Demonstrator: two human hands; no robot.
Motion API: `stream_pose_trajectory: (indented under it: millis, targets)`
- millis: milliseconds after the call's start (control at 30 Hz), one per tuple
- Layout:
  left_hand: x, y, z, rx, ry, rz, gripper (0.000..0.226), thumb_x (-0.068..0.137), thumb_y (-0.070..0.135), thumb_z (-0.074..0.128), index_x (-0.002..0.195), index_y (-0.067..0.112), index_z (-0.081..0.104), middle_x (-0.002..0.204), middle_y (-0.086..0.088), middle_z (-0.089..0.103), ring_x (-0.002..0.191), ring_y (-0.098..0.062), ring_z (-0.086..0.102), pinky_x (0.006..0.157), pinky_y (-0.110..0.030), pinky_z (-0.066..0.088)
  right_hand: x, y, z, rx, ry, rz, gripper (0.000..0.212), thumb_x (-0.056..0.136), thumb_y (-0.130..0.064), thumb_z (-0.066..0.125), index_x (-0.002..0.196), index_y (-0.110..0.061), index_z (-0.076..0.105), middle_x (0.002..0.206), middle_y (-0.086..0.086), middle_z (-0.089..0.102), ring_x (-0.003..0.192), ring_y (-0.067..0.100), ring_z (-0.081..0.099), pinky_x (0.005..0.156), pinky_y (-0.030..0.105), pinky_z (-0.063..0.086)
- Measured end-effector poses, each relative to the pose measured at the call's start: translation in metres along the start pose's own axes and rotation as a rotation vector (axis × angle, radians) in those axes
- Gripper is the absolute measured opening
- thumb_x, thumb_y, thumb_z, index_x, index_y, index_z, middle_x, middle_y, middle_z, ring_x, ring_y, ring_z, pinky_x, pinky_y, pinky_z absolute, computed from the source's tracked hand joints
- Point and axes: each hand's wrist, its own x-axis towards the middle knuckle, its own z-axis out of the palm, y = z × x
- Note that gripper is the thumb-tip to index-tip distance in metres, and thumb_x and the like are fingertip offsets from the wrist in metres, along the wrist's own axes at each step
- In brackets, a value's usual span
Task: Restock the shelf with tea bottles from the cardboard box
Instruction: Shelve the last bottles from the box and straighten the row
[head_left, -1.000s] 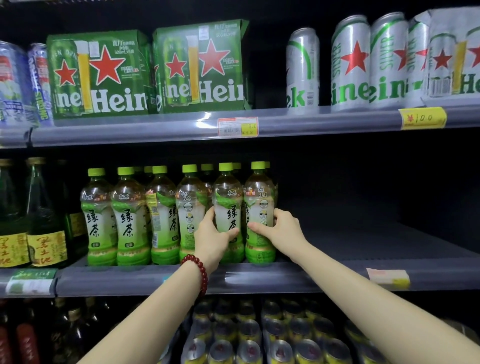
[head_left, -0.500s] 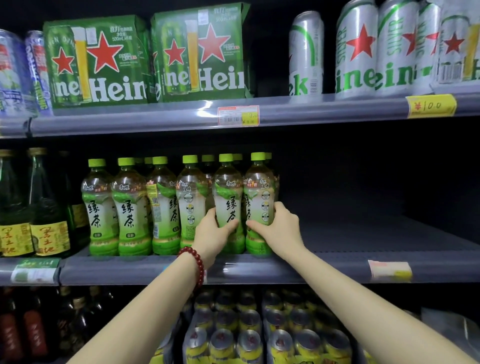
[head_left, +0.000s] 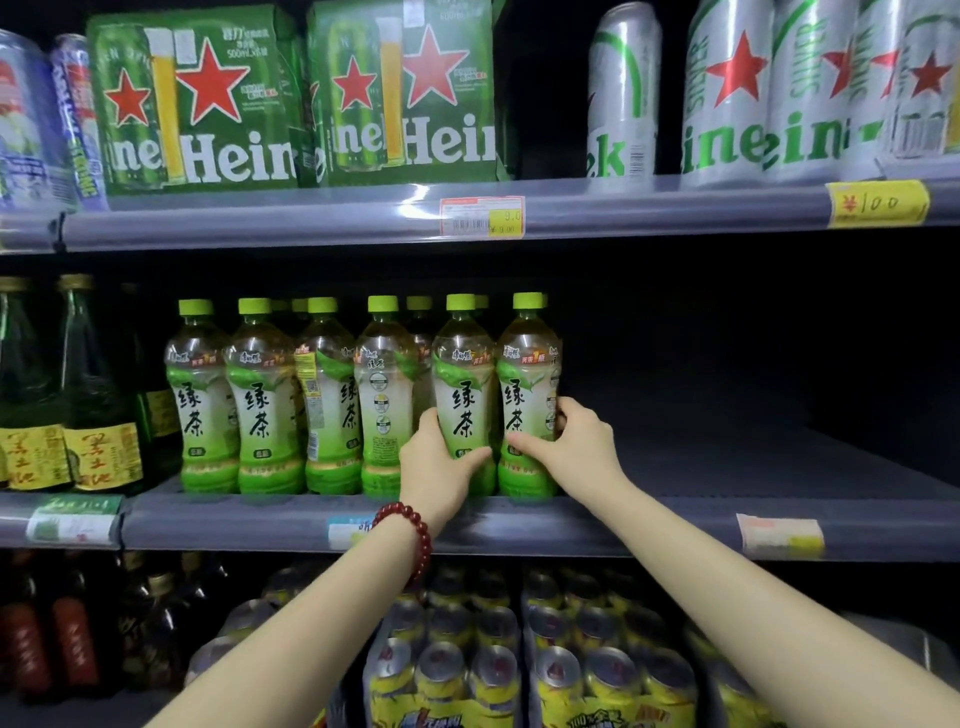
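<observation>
On the middle shelf (head_left: 519, 525), left hand (head_left: 436, 467) grips the fifth tea bottle (head_left: 464, 395); right hand (head_left: 576, 441), at 3 o'clock, grips the end tea bottle (head_left: 527, 389).

Occluded and cropped items

Rear-row tea bottles (head_left: 418, 312) show caps only. The top edge crops the beer packs (head_left: 197, 104); the bottom edge crops the yellow can packs (head_left: 519, 686). Shelf labels (head_left: 480, 217) are illegible.

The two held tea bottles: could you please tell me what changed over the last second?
The right hand has turned the end bottle so its front label faces out, not the icon side. The left hand keeps its grip on the next bottle. Both bottles still stand on the shelf; the rest of the row is unmoved.
</observation>
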Motion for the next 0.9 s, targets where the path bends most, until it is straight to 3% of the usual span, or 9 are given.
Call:
stream_pose_trajectory:
  millis: [133, 300, 433, 500, 600, 733, 900]
  targets:
    - [0.002, -0.001, -0.001, 0.008, 0.050, -0.024, 0.067, 0.075, 0.026, 0.077, 0.130, 0.006, 0.044, 0.117, -0.011, 0.062, 0.105, -0.024, 0.060, 0.087, -0.030, 0.048, 0.003, 0.005, 0.002, 0.049, -0.055, 0.016, 0.048, 0.070, -0.039, 0.079, 0.111, -0.020, 0.061, 0.102, -0.006, 0.068, 0.101, 0.016, 0.064, 0.088, 0.033, 0.055]
    - [0.005, 0.000, -0.011, -0.005, -0.053, -0.030, 0.069, 0.079, 0.024, 0.074, 0.136, 0.008, 0.039, 0.127, -0.011, 0.057, 0.105, -0.020, 0.055, 0.089, -0.028, 0.045, 0.000, 0.006, -0.002, 0.148, -0.121, 0.020, 0.034, 0.076, -0.030, 0.078, 0.105, -0.025, 0.061, 0.093, -0.012, 0.067, 0.089, 0.003, 0.065, 0.071, 0.010, 0.051]
    - [0.003, -0.001, -0.021, -0.029, -0.151, -0.030, 0.073, 0.079, 0.022, 0.073, 0.139, 0.007, 0.035, 0.130, 0.001, 0.052, 0.120, -0.017, 0.049, 0.101, -0.029, 0.039, -0.005, 0.008, -0.008, 0.221, -0.159, 0.043, 0.037, 0.079, -0.027, 0.075, 0.113, -0.020, 0.064, 0.097, -0.011, 0.068, 0.093, 0.002, 0.065, 0.071, 0.013, 0.053]
    - [0.004, -0.004, -0.024, -0.028, -0.174, -0.029, 0.080, 0.077, 0.027, 0.075, 0.142, 0.009, 0.033, 0.140, -0.004, 0.049, 0.129, -0.021, 0.046, 0.109, -0.038, 0.039, -0.006, 0.009, -0.009, 0.245, -0.164, 0.046, 0.037, 0.080, -0.027, 0.075, 0.114, -0.019, 0.064, 0.103, -0.008, 0.070, 0.095, 0.002, 0.065, 0.072, 0.013, 0.053]
    - [0.006, -0.005, -0.026, -0.026, -0.187, -0.042, 0.081, 0.075, 0.029, 0.076, 0.142, 0.011, 0.034, 0.141, -0.008, 0.050, 0.129, -0.025, 0.048, 0.107, -0.046, 0.042, -0.004, 0.009, -0.010, 0.254, -0.173, 0.061, 0.040, 0.081, -0.028, 0.074, 0.118, -0.017, 0.064, 0.109, -0.005, 0.070, 0.099, 0.003, 0.064, 0.080, 0.018, 0.054]
    - [0.009, -0.009, -0.026, -0.002, -0.200, -0.025, 0.081, 0.073, 0.033, 0.077, 0.141, 0.013, 0.036, 0.140, -0.006, 0.051, 0.128, -0.023, 0.049, 0.107, -0.046, 0.042, -0.002, 0.010, -0.010, 0.212, -0.181, 0.059, 0.041, 0.081, -0.030, 0.073, 0.119, -0.018, 0.063, 0.108, -0.006, 0.069, 0.101, 0.004, 0.063, 0.081, 0.018, 0.053]
    - [0.005, -0.011, -0.026, 0.014, -0.183, -0.040, 0.083, 0.073, 0.038, 0.076, 0.141, 0.009, 0.038, 0.143, -0.009, 0.048, 0.133, -0.023, 0.044, 0.110, -0.043, 0.039, -0.007, 0.011, -0.005, 0.158, -0.140, 0.076, 0.059, 0.078, -0.037, 0.075, 0.128, -0.014, 0.054, 0.121, 0.004, 0.064, 0.110, 0.016, 0.062, 0.092, 0.032, 0.055]
